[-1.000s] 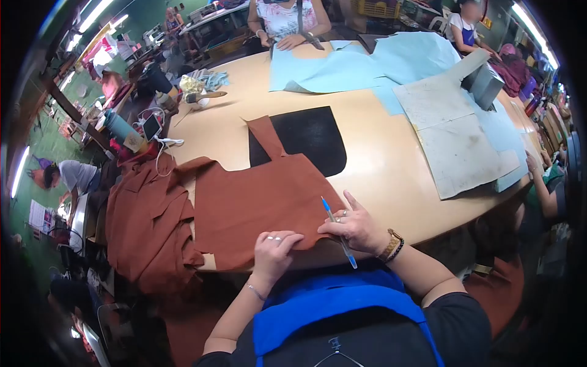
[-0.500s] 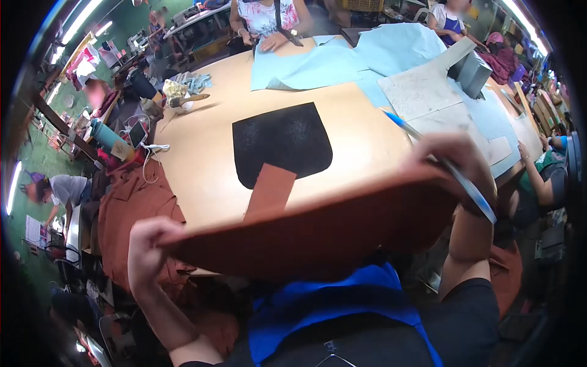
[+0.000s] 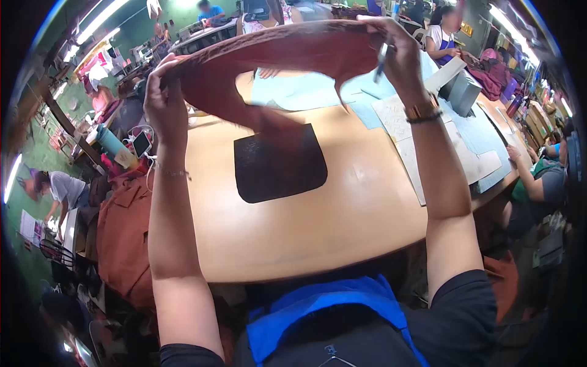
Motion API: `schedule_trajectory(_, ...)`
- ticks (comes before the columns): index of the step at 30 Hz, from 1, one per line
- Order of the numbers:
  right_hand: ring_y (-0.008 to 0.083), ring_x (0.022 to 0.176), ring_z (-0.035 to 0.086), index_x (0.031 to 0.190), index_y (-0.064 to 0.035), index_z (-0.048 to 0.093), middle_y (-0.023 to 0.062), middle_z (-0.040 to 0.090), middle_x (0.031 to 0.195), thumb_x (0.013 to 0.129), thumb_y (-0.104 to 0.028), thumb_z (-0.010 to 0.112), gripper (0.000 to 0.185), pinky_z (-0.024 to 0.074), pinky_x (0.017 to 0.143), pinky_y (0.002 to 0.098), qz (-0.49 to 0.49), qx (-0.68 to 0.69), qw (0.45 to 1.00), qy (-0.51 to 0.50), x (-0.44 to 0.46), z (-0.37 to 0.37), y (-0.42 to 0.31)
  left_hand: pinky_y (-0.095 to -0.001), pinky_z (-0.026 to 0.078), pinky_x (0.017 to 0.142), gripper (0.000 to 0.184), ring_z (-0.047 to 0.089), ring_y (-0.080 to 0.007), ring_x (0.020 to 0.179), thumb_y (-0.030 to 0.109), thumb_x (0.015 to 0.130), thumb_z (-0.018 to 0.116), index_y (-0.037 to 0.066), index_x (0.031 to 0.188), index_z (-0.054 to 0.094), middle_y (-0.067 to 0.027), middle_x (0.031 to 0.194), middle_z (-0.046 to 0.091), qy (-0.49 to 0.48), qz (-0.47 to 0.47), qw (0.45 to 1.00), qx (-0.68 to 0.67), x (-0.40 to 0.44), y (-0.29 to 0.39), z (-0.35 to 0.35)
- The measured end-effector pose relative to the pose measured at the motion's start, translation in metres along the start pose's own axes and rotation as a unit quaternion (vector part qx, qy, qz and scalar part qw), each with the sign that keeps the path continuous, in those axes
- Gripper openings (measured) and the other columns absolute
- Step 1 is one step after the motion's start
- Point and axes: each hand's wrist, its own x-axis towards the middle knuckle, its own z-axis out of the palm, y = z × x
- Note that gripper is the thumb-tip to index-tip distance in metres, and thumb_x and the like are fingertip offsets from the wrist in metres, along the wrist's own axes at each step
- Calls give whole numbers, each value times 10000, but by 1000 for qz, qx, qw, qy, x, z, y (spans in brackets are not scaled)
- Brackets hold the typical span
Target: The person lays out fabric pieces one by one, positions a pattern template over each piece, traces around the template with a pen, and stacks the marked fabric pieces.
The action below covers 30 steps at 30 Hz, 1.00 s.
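My left hand (image 3: 165, 101) and my right hand (image 3: 396, 58) are raised above the table, each closed on one end of a reddish-brown leather piece (image 3: 281, 49). Its upper edge stretches between them, while the lower part hangs in ragged, motion-blurred flaps. A pen (image 3: 381, 61), partly hidden, is also tucked in the fingers of my right hand. Below the hanging leather, a black panel (image 3: 278, 174) with rounded lower corners lies flat on the wooden table (image 3: 342, 226). One flap overlaps the panel's upper part from my viewpoint; whether it touches, I cannot tell.
Light blue sheets (image 3: 293, 92) cover the table's far side. Pale pattern pieces (image 3: 422, 147) and a grey block (image 3: 461, 92) lie at the right. Brown leather (image 3: 125, 232) is heaped at the left, near a phone (image 3: 141, 144). Several people are around the room.
Both hands have lifted the brown leather up and away from me, from the near table edge to above the far side. The small brown strip no longer shows lying over the black panel's lower edge.
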Motion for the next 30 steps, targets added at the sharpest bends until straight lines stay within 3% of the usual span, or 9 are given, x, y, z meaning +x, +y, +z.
schedule_trajectory(5,186,761,702,1041,-75,694,118,704,838,875,-8,646,184,525,673,290,13,-62,995,-75,-91,-21,-5,-349,512,933,149,637,-280,1125,-22,943,568,23,1073,626,-156,1207,649,-68,59,989,115,-93,27,-19)
schedule_trajectory(11,252,789,687,929,-103,695,67,726,901,751,32,675,225,551,684,336,77,-123,962,-231,-248,-24,11,-404,529,892,250,632,-304,1098,-68,796,627,78,987,692,-134,1209,647,-288,-227,923,117,-257,30,-53)
schedule_trajectory(14,266,848,685,924,-103,696,60,729,946,710,18,696,246,551,734,353,115,-127,938,-300,-293,-36,-2,-391,519,872,277,628,-297,1033,-49,733,643,82,968,709,-95,1123,662,-395,-238,868,183,-281,65,-71)
schedule_trajectory(19,272,870,676,920,-94,695,53,728,982,671,27,700,276,544,735,374,143,-126,919,-344,-306,-61,-38,-393,487,815,291,600,-259,929,-15,697,670,103,958,719,-60,951,640,-407,-228,860,208,-286,106,-88)
schedule_trajectory(23,260,855,673,921,-91,695,93,721,942,683,-150,841,286,552,707,339,180,-85,893,-403,-297,-89,-59,-383,452,755,310,590,-250,867,8,664,670,120,949,720,-41,921,637,-411,-205,862,215,-299,124,-108)
schedule_trajectory(25,235,957,645,996,-83,690,101,696,1042,706,-239,867,374,521,832,326,244,-167,892,-342,-306,-118,-48,-384,450,747,320,588,-252,848,9,650,659,122,944,718,-43,910,633,-403,-216,864,213,-304,131,-118)
schedule_trajectory(27,219,1130,579,1156,-51,619,126,623,1227,802,-270,801,454,485,940,337,412,0,911,-22,-325,-150,-13,-384,449,740,328,581,-244,821,14,634,652,126,934,721,-37,884,626,-390,-217,867,222,-309,137,-125)
schedule_trajectory(28,218,1218,536,1252,-31,559,143,573,1304,862,-304,755,515,465,985,347,482,228,803,266,-333,-162,9,-382,449,736,325,579,-239,817,18,635,656,129,932,725,-33,876,626,-382,-214,870,224,-310,140,-126)
schedule_trajectory(30,236,1380,342,1396,-15,406,161,376,1471,940,-270,673,586,373,1082,375,351,-256,891,133,-356,-209,54,-376,445,734,314,575,-226,809,34,637,670,140,926,733,-23,862,625,-368,-199,878,231,-312,142,-125)
